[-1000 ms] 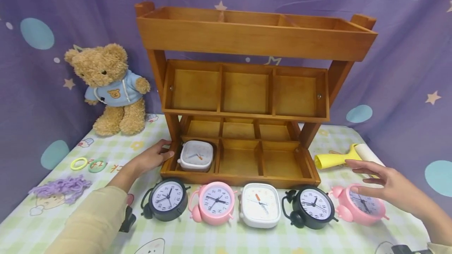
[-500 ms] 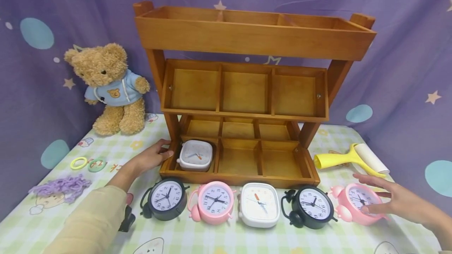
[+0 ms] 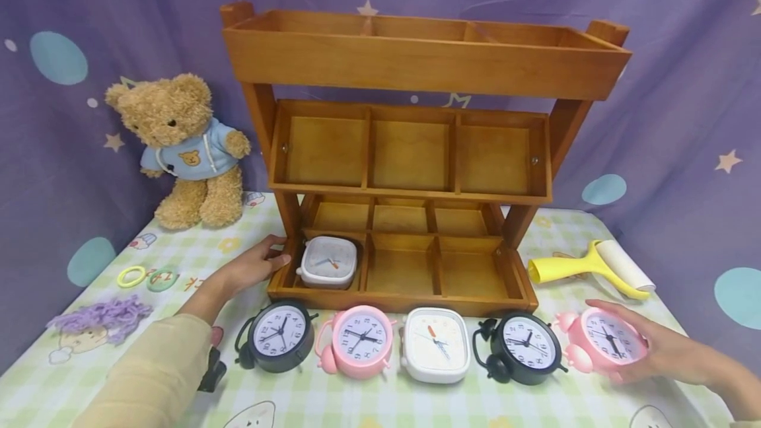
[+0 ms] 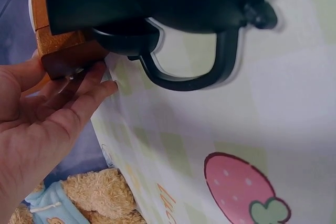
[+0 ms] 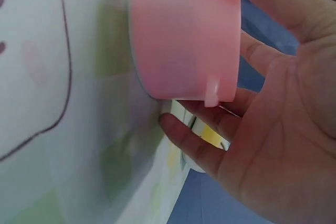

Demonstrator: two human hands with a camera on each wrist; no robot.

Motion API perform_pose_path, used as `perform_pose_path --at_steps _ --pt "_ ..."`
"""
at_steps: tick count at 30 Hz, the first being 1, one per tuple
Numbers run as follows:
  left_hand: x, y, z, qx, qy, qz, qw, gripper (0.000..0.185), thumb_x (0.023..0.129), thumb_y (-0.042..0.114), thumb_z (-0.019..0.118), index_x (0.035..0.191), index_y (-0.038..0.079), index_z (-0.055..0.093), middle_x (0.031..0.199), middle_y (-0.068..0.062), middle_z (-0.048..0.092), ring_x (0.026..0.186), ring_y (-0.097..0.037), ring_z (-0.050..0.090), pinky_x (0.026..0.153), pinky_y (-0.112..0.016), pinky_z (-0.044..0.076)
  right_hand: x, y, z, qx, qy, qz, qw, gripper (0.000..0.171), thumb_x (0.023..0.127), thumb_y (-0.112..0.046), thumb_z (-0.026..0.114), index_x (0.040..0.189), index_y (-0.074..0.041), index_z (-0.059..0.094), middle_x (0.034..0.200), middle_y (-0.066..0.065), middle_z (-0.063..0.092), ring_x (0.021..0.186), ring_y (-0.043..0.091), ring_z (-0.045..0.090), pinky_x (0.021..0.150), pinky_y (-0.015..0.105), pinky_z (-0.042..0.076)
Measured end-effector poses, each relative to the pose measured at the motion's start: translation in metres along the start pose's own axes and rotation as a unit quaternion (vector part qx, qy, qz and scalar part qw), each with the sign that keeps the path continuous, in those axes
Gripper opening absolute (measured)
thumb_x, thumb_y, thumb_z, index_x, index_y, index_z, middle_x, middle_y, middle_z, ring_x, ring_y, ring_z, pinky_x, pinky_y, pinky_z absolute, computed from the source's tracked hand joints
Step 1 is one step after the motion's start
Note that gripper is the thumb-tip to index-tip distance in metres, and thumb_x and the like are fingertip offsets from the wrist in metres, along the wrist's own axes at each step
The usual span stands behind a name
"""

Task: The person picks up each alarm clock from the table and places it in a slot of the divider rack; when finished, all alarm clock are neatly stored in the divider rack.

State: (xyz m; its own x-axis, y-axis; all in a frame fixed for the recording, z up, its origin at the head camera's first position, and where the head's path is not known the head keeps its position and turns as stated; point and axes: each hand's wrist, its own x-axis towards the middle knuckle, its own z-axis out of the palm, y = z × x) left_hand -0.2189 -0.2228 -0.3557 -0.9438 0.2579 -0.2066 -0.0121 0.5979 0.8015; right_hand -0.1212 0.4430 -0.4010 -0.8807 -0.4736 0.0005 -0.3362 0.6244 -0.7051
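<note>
1. Behind the row of clocks stands the wooden shelf (image 3: 416,150), three tiers tall; the left hand (image 3: 252,268) rests with relaxed fingers against its lower left corner, gripping nothing, just as it did a second ago.
2. Far right on the table, the right hand (image 3: 666,352) has now closed in: a second ago it hovered open above the pink alarm clock (image 3: 606,339), and now its fingers curl around the clock's right side, thumb over the top. The right wrist view shows the pink body cradled in the palm.
3. That clock lies at the right end of the front row, face tilted up toward the camera, its bells pointing left toward the black clock (image 3: 526,347) next to it.
4. Count them: six clocks in all, two pink, two black, two white. Five lie in the row, and one white clock (image 3: 329,261) sits in the shelf's front-left compartment.
5. One teddy bear (image 3: 184,150) and one yellow lint roller (image 3: 594,269) flank the shelf.
</note>
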Motion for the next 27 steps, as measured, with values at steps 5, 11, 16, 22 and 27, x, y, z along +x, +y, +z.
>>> perform_pose_path --at_steps 5,11,16,22,27 --pt "0.000 -0.001 0.001 -0.001 -0.002 0.000 1.0000 0.054 0.108 0.011 0.045 0.149 -0.015 0.022 0.142 -0.046 0.037 0.130 -0.056 0.045 0.105 -0.059 0.043 -0.001 -0.003 0.002 -0.050 0.030 0.017 0.998 0.097 0.070 -0.006 0.089 0.153 -0.018 0.042 0.131 -0.032 0.047 0.105 -0.006 0.046 0.074 0.021 0.042" --pt "0.001 -0.001 0.002 -0.004 -0.002 0.002 1.0000 0.053 0.107 0.010 0.045 0.149 -0.015 0.023 0.142 -0.046 0.038 0.130 -0.056 0.045 0.105 -0.059 0.043 0.002 -0.007 0.005 -0.074 0.054 -0.003 0.996 0.095 0.066 -0.004 0.091 0.149 -0.020 0.048 0.128 -0.031 0.050 0.101 -0.005 0.048 0.073 0.020 0.041" --pt "0.001 -0.001 0.001 -0.005 -0.002 0.004 1.0000 0.053 0.107 0.010 0.045 0.149 -0.015 0.023 0.142 -0.046 0.037 0.131 -0.057 0.043 0.106 -0.060 0.042 0.004 -0.011 0.004 -0.074 0.060 -0.004 0.995 0.091 0.066 -0.003 0.091 0.145 -0.022 0.051 0.122 -0.029 0.054 0.096 -0.003 0.048 0.070 0.020 0.042" --pt "0.000 -0.002 0.000 -0.009 -0.005 0.006 0.9999 0.053 0.108 0.010 0.044 0.149 -0.015 0.022 0.142 -0.046 0.037 0.130 -0.056 0.044 0.105 -0.059 0.043 0.003 -0.019 -0.002 -0.099 0.060 0.043 0.992 0.087 0.069 -0.009 0.092 0.146 -0.019 0.051 0.122 -0.016 0.057 0.094 -0.004 0.048 0.070 0.023 0.042" --pt "0.000 -0.002 0.000 -0.007 -0.004 0.009 0.9999 0.052 0.107 0.009 0.044 0.148 -0.015 0.023 0.141 -0.046 0.038 0.129 -0.056 0.045 0.104 -0.058 0.044 0.004 -0.028 -0.010 -0.122 0.073 0.051 0.989 0.087 0.068 -0.011 0.092 0.145 -0.018 0.052 0.117 -0.007 0.059 0.091 -0.003 0.048 0.069 0.024 0.042"
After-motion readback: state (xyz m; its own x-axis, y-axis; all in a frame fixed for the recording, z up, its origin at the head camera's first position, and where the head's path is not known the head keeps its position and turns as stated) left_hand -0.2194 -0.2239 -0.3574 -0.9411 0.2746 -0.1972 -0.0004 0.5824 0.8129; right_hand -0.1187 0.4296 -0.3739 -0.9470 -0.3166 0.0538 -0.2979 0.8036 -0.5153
